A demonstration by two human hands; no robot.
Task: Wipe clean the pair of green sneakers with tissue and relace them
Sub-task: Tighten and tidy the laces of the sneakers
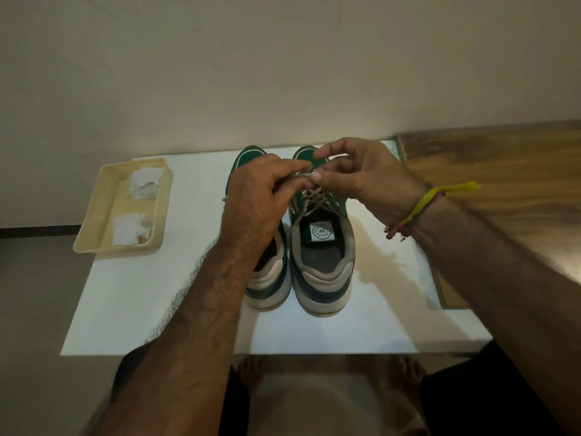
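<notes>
Two green-and-white sneakers stand side by side, touching, in the middle of the white table point(377, 316), both running lengthwise away from the person: heels near, toes pointing at the far wall. The left green sneaker point(270, 278) is half hidden under the forearm; the right green sneaker point(323, 265) shows its grey collar, its labelled tongue and a criss-cross of pale beige shoelace point(311, 199) up its front.

Both hands meet over the right sneaker's lacing. The left hand point(257, 196) has its fingers curled, thumb and fingertips pinching a strand of lace. The right hand point(361, 174) answers from the other side, thumb and forefinger nipping the lace too, its other fingers bent loosely above. A yellow thread band point(421, 206) circles the right wrist, one end sticking out.

At the table's far-left corner, overhanging the edge, sits one cream rectangular plastic tray point(91, 228) holding two crumpled white tissue wads point(130, 229), one at its far end, one at its near end. A brown wooden surface point(490, 171) adjoins the table on the right.
</notes>
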